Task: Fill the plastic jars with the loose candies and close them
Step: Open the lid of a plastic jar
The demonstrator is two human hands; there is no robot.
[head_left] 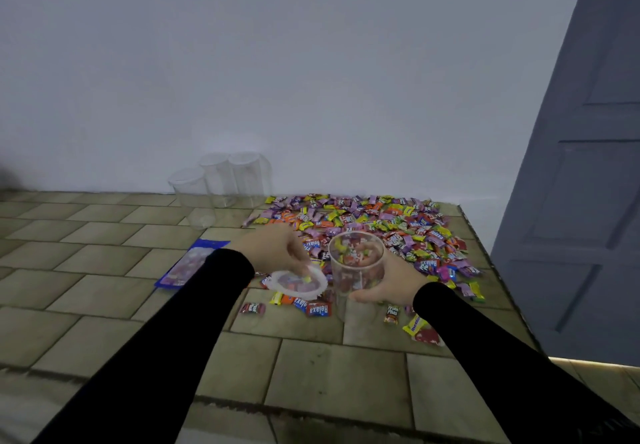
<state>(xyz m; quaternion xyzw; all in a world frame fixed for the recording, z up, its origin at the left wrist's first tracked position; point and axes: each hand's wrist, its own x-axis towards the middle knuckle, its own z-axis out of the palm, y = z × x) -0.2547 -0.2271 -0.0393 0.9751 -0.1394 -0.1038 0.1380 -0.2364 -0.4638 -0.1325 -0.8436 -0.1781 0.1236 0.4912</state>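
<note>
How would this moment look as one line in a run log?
left hand: holds lid | right hand: holds open clear jar | candies: piled behind | lid: off

The table (104, 308) carries a printed pattern of tan stone blocks with darker seams, and its right edge runs diagonally away toward the far corner. Near the middle of it lies a flat blue packet (187, 263) with a clear window showing pinkish contents, resting flat on the block pattern. Behind the table stands a plain pale wall (277, 62), and to the right a grey-blue panelled door (588, 201) leans into view, with a thin strip of warm light (595, 363) showing along the floor at its foot.
</note>
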